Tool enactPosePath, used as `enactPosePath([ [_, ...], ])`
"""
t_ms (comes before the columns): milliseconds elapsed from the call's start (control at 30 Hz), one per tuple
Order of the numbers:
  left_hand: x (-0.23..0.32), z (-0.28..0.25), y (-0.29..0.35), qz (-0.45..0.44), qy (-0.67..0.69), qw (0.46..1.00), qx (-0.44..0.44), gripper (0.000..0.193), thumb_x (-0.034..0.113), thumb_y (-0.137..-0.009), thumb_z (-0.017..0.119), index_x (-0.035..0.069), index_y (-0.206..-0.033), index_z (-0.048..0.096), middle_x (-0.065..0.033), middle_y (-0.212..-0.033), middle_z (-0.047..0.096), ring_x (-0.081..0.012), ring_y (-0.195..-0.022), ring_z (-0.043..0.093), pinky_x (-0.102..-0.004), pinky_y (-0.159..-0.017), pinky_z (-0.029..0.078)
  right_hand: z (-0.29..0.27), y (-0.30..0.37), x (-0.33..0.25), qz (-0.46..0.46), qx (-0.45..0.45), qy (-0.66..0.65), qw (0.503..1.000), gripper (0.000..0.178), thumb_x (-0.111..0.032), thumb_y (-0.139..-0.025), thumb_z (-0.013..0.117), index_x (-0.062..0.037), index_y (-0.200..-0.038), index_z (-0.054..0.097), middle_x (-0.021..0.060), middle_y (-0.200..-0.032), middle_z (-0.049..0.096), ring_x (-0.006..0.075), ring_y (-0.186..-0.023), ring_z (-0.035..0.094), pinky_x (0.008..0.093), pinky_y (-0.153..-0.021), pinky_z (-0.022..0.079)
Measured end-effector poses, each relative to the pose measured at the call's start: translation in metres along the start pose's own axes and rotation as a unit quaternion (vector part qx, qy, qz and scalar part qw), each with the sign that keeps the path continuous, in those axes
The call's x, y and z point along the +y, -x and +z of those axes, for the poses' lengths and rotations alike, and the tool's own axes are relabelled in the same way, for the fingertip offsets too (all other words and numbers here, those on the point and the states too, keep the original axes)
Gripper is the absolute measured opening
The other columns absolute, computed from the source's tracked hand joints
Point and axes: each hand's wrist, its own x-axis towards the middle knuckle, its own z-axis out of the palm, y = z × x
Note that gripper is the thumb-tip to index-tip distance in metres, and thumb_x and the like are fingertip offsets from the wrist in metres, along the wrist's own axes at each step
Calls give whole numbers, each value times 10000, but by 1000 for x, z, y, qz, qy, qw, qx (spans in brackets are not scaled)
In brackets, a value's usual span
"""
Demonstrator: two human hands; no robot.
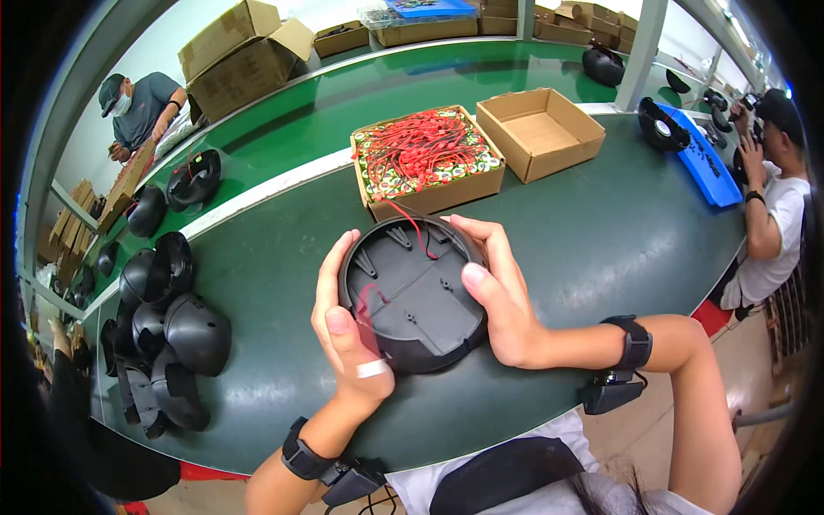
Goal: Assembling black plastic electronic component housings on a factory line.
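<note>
My left hand and my right hand grip a black round plastic housing from both sides, just above the green table. Its hollow inner side faces up, showing ribs and small posts. My right thumb lies on its rim, while the far fingers curl round the outer wall. A thin red wire crosses the far rim into the housing. Another reddish wire, partly blurred, shows near my left thumb. Just beyond stands a cardboard box with red and black leads heaped over round green-and-white parts.
An open cardboard box stands beside the wire box. Several black curved shells are piled at the left. A blue tray lies at the right, near a co-worker. Behind runs a green conveyor; another person works at far left.
</note>
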Motion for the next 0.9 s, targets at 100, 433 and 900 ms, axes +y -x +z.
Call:
enactPosePath([
  [100, -2, -4, -3, -18, 25, 1000, 4, 828, 604, -952, 262, -120, -1306, 453, -214, -1289, 540, -267, -1183, 540, -354, -1022, 395, -12, -11, 7, -25, -17, -25, 999, 387, -288, -954, 528, -2, -1180, 400, 168, -1297, 438, 216, -1190, 455, 347, -1025, 345],
  [433, 19, -14, -2, 36, -53, 996, -69, 860, 643, -933, 263, -109, -1318, 421, -244, -1343, 493, -285, -1218, 514, -388, -1065, 370, -12, -26, -15, -87, -81, -62, 991, 455, -294, -932, 491, 67, -1201, 554, 176, -1148, 637, 240, -1077, 613, 332, -955, 453],
  [900, -3, -12, -5, 46, 8, 998, -53, 635, 452, -969, 357, -110, -1205, 537, -209, -1195, 613, -282, -1137, 587, -354, -984, 426, -17, -16, -4, -3, -112, -52, 992, 433, -288, -996, 402, 44, -1265, 470, 150, -1190, 592, 191, -1129, 537, 326, -978, 397],
])
